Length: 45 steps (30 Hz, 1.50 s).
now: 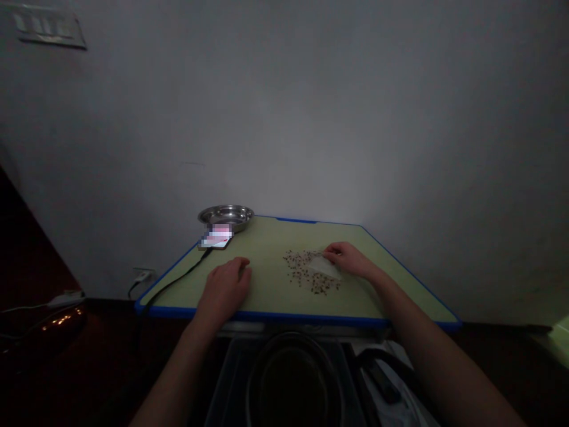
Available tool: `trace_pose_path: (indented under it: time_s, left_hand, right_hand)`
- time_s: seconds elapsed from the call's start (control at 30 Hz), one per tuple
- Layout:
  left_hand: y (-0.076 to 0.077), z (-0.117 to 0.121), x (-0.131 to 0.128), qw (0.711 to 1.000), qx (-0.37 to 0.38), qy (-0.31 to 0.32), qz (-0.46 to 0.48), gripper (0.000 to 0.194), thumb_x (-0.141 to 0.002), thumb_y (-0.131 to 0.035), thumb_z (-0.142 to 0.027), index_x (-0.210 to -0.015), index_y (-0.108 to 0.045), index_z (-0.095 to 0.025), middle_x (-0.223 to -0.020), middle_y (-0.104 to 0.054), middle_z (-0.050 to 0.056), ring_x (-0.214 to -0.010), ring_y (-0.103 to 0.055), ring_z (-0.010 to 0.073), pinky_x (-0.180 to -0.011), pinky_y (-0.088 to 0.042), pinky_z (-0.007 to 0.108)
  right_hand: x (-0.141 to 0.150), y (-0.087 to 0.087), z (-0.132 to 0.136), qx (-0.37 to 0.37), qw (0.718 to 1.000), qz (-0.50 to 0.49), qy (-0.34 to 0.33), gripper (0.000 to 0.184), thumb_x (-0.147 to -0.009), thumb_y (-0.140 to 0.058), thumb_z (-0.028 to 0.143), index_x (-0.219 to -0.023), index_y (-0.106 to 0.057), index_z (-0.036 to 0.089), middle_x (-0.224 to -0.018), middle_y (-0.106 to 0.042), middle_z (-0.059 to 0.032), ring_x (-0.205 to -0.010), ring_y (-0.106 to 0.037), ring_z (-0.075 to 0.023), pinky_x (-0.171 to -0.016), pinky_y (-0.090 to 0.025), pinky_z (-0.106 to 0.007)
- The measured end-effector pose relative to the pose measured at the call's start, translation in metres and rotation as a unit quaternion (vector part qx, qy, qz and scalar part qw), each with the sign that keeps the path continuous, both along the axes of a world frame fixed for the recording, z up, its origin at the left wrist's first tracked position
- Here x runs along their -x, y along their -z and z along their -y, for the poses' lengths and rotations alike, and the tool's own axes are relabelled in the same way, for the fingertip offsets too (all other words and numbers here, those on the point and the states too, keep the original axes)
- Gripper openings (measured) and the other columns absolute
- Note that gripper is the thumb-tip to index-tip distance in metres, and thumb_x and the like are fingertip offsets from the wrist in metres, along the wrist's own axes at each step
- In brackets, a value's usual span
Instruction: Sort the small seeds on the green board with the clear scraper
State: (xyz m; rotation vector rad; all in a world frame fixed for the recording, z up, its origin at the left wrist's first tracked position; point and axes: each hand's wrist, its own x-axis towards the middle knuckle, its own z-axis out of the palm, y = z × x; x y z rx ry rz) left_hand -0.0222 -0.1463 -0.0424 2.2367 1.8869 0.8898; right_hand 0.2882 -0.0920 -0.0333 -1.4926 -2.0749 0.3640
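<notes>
My right hand (344,258) pinches the upper edge of a pale, translucent plastic bag (325,268) that lies over part of a spread of small dark brown bits (319,286). They look like seeds or beans, too small to name surely. Some of them show around and past the bag on the pale green tabletop (267,261). My left hand (226,286) rests on the table to the left of the scattered bits, thumb and fingers apart, with nothing in it.
At the back left stands a shiny metal bowl (243,223), with a lit phone (217,238) before it. A dark cable (178,279) runs from the phone over the table's blue left edge. Below the front edge is a dark round pan-like thing (293,379). A wall rises behind.
</notes>
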Motion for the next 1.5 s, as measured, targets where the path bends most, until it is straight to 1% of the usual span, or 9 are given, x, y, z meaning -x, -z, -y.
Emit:
trace_pose_path:
  time_s: [0.23,0.37,0.57,0.77,0.9,1.0,1.23,1.37,1.5]
  left_hand:
    - [0.002,-0.001,0.000,1.000,-0.007,0.000,-0.005,0.035,-0.087,-0.035,-0.030,-0.109,-0.058,-0.015,-0.110,-0.066,0.011,-0.103,-0.058,0.0245,-0.091,-0.041,0.038]
    - [0.001,-0.001,0.000,1.000,-0.005,0.002,-0.003,0.035,-0.087,-0.035,-0.028,-0.110,-0.058,-0.015,-0.111,-0.066,0.010,-0.103,-0.058,0.0241,-0.092,-0.041,0.037]
    - [0.002,-0.001,0.000,1.000,-0.004,-0.005,-0.002,0.034,-0.087,-0.036,-0.028,-0.109,-0.058,-0.015,-0.111,-0.065,0.011,-0.104,-0.058,0.0256,-0.091,-0.042,0.039]
    - [0.004,-0.003,0.000,1.000,-0.010,-0.003,-0.007,0.034,-0.087,-0.035,-0.028,-0.110,-0.058,-0.015,-0.112,-0.065,0.011,-0.104,-0.059,0.0253,-0.091,-0.042,0.038]
    - [0.003,-0.003,0.000,1.000,-0.009,0.000,0.000,0.034,-0.086,-0.035,-0.027,-0.109,-0.058,-0.015,-0.112,-0.065,0.011,-0.104,-0.058,0.0255,-0.092,-0.042,0.039]
    - [0.003,-0.002,0.000,1.000,-0.005,0.001,0.003,0.035,-0.086,-0.035,-0.027,-0.110,-0.058,-0.015,-0.112,-0.065,0.012,-0.104,-0.058,0.0261,-0.093,-0.042,0.040]
    - [0.003,-0.002,-0.001,1.000,-0.006,-0.007,0.002,0.035,-0.087,-0.036,-0.028,-0.110,-0.058,-0.015,-0.113,-0.065,0.011,-0.104,-0.059,0.0245,-0.092,-0.043,0.038]
    - [0.002,-0.002,-0.001,1.000,-0.007,-0.008,-0.002,0.034,-0.087,-0.035,-0.027,-0.110,-0.058,-0.015,-0.112,-0.065,0.010,-0.104,-0.059,0.0241,-0.092,-0.043,0.038]
    - [0.001,-0.002,-0.002,1.000,-0.005,-0.009,-0.001,0.035,-0.087,-0.036,-0.028,-0.110,-0.058,-0.015,-0.113,-0.065,0.010,-0.105,-0.059,0.0244,-0.092,-0.042,0.038]
  right_hand:
    - [-0.012,-0.007,0.031,-0.006,0.999,-0.036,-0.007,0.025,-0.082,-0.049,0.034,-0.076,-0.063,0.015,-0.067,-0.063,-0.0032,-0.064,-0.056,-0.0158,-0.062,-0.043,-0.027]
    - [-0.010,-0.007,0.054,0.009,0.999,-0.044,-0.020,0.025,-0.083,-0.049,0.035,-0.077,-0.063,0.015,-0.068,-0.063,-0.0030,-0.064,-0.056,-0.0161,-0.061,-0.042,-0.028]
    - [-0.011,-0.004,0.078,0.034,0.999,-0.033,-0.024,0.028,-0.084,-0.049,0.037,-0.077,-0.064,0.015,-0.066,-0.060,-0.0021,-0.061,-0.052,-0.0153,-0.056,-0.038,-0.027]
    - [-0.012,-0.002,0.102,0.055,0.996,-0.060,-0.029,0.027,-0.085,-0.050,0.038,-0.079,-0.064,0.017,-0.072,-0.063,-0.0036,-0.066,-0.053,-0.0168,-0.060,-0.040,-0.028]
    - [-0.006,0.004,0.109,0.055,0.996,-0.058,-0.032,0.025,-0.085,-0.050,0.036,-0.078,-0.065,0.017,-0.074,-0.064,-0.0048,-0.068,-0.055,-0.0179,-0.061,-0.042,-0.029]
    - [-0.002,0.005,0.111,0.037,0.998,-0.042,-0.011,0.023,-0.085,-0.049,0.033,-0.079,-0.065,0.017,-0.074,-0.066,-0.0051,-0.067,-0.056,-0.0179,-0.061,-0.042,-0.029]
    - [-0.015,-0.004,0.116,-0.008,0.998,0.019,0.057,0.027,-0.085,-0.046,0.034,-0.077,-0.066,0.017,-0.072,-0.067,-0.0049,-0.066,-0.058,-0.0188,-0.060,-0.041,-0.030]
    - [-0.014,-0.007,0.117,-0.019,0.998,-0.008,0.058,0.027,-0.086,-0.047,0.036,-0.078,-0.065,0.018,-0.074,-0.068,-0.0045,-0.068,-0.060,-0.0191,-0.063,-0.043,-0.030]
    - [0.003,-0.005,0.119,-0.016,0.998,-0.044,0.053,0.025,-0.085,-0.048,0.036,-0.078,-0.065,0.018,-0.071,-0.067,-0.0038,-0.066,-0.060,-0.0181,-0.061,-0.043,-0.029]
